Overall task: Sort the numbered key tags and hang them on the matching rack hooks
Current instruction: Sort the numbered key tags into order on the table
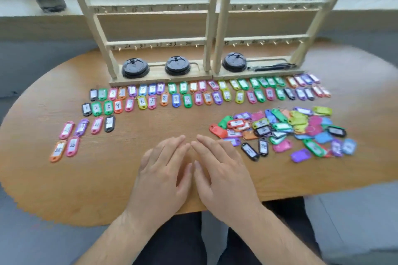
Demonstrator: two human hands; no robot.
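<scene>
The left fingers [170, 148] and the right fingers [212, 146] lie straight and released on the desk [64, 189], grasping nothing, their tips almost meeting. Just to the right of the right fingers begins a loose heap of key tags [280, 127] in many colours, lying over one another. Out to the left of the left fingers lie six separate tags [81, 128]: pink, purple, black and orange. Farther out, beyond both sets of fingers, two rows of tags [176, 99] run side by side across the desk, and the nearer row's labels start at 1 on the left. Beyond the rows stands the wooden rack [206, 49], with small hooks [247, 44] along rails marked with handwritten numbers. Three black round lids [135, 68] and dark pens [271, 67] sit on its base.
</scene>
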